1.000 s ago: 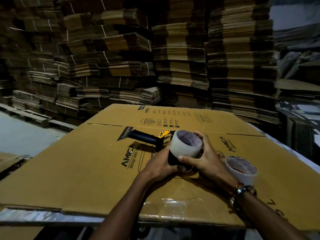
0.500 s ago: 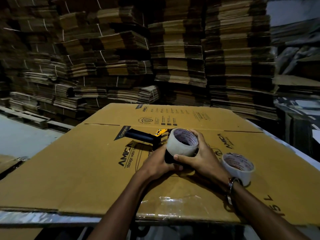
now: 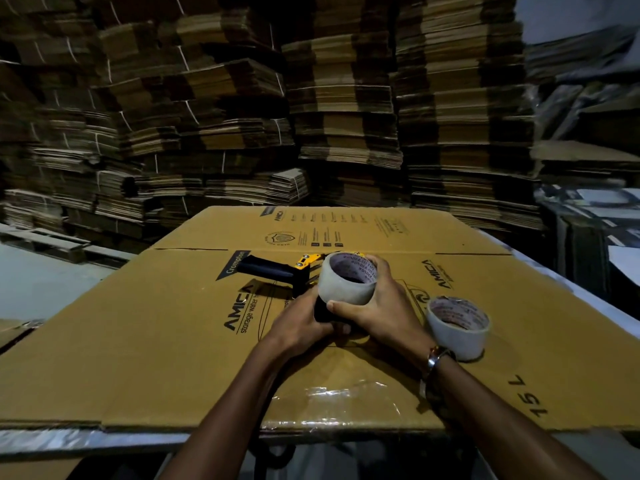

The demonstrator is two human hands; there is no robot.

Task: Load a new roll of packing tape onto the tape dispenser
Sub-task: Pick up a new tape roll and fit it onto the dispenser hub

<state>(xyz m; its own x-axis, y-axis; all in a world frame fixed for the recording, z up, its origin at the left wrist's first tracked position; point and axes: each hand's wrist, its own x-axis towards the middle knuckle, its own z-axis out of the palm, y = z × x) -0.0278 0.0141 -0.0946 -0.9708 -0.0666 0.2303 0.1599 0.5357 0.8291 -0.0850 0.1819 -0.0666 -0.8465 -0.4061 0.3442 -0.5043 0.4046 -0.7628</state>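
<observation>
The tape roll [image 3: 348,280] sits on the tape dispenser [image 3: 277,271], which lies on the flattened carton [image 3: 138,341] covering the worktop. The right hand [image 3: 377,306] curls its grip around the roll. The left hand [image 3: 304,322] wraps its grip around the dispenser body. A second roll [image 3: 459,327] stands just right of the right wrist. Stacks of flattened cartons [image 3: 346,116] rise behind.
</observation>
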